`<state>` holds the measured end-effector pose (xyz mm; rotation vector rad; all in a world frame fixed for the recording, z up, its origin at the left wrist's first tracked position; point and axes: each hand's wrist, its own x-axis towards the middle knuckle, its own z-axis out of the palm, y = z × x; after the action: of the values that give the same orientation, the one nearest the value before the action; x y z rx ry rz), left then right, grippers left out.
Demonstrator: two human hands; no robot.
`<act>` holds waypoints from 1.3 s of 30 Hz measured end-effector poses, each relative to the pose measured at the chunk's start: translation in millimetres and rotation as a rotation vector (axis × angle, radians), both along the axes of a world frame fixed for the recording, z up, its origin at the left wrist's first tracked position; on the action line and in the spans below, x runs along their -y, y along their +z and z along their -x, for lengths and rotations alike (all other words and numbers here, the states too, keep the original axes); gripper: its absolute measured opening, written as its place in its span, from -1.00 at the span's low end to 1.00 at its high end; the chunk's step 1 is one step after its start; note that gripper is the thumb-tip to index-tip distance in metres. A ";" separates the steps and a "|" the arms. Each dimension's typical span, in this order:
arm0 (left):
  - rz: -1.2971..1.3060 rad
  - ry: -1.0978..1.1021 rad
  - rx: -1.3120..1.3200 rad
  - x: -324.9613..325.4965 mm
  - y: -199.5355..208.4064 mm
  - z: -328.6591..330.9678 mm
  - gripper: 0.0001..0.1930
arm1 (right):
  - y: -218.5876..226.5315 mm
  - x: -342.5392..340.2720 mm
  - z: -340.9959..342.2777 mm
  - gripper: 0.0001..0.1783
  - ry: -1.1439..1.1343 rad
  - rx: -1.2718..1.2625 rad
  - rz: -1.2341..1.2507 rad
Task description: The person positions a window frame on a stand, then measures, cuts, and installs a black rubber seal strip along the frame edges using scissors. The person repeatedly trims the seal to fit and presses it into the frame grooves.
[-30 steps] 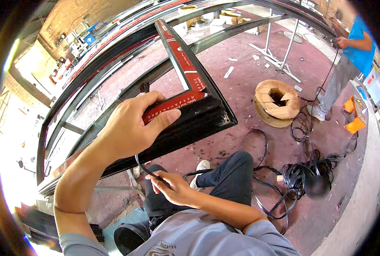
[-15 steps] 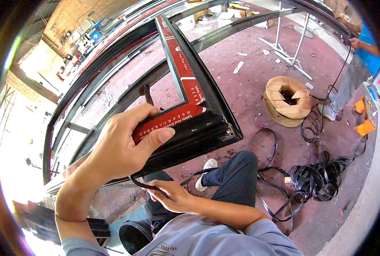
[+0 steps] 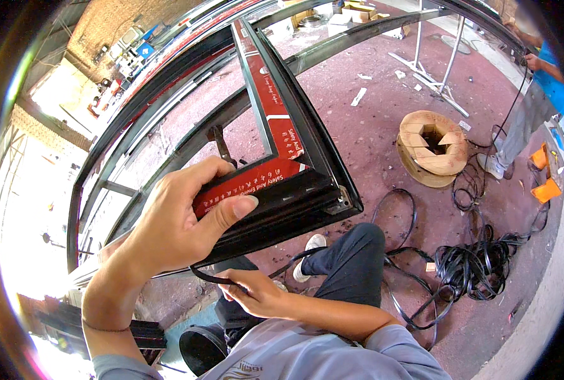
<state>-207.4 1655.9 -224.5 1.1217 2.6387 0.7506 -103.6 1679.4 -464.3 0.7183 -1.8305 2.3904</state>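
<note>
A black window frame [image 3: 332, 158] with red protective film on its face stands tilted in front of me. My left hand [image 3: 177, 212] grips its near rail beside the corner, thumb on the black profile and fingers curled over the inner edge. Below that rail, my right hand [image 3: 253, 292] is closed round a black rubber sealing strip [image 3: 207, 277]. The strip bends up toward the underside of the frame, where its end is hidden. From the right hand it trails rightward past my knee to a tangled heap of strip [image 3: 475, 263] on the floor.
A wooden spool [image 3: 435, 142] lies on the reddish floor at the right. Beyond it stands a white metal stand [image 3: 443, 85]. A person in blue [image 3: 551, 79] works at the far right, near orange bins [image 3: 546, 180]. Dark support bars [image 3: 358, 38] run behind the frame.
The view has shifted slightly, so the spool and stand sit a little farther right. Both hands keep their hold, with little visible movement against the frame.
</note>
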 end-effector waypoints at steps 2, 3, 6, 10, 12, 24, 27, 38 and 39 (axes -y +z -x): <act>-0.010 -0.005 0.014 -0.2 0.6 -0.4 -0.57 | -3.3 1.8 1.0 -0.77 -0.019 -0.021 -0.006; -0.020 -0.009 0.009 0.0 0.4 -0.7 -0.57 | -2.4 2.7 1.2 -0.80 -0.034 -0.015 0.010; -0.036 -0.033 0.003 1.4 -1.5 0.3 -0.55 | 3.2 4.0 2.5 -0.78 -0.051 0.013 0.037; -0.026 -0.086 -0.006 9.8 1.8 1.5 -0.54 | 13.3 13.0 4.7 -0.76 0.001 0.050 0.058; -0.013 -0.096 -0.042 14.9 1.3 0.2 -0.51 | 20.1 22.0 5.8 -0.76 0.016 0.063 0.104; 0.035 -0.006 -0.201 25.3 -2.9 -11.0 -0.52 | 60.2 51.6 12.8 -0.61 0.128 0.104 0.102; 0.045 -0.013 -0.221 36.6 -1.8 -7.0 -0.48 | 54.3 63.1 19.1 -0.60 0.152 0.168 0.140; 0.061 0.023 -0.243 59.2 -0.9 -3.6 -0.40 | 77.7 90.5 4.1 -0.53 0.282 0.278 0.406; 0.137 0.023 -0.231 59.2 2.7 -3.7 -0.37 | 79.8 93.0 3.3 -0.53 0.278 0.280 0.423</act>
<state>-203.6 1596.7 -221.8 1.2076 2.8449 0.4589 -106.9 1586.4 -384.5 0.6528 -1.2815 3.0536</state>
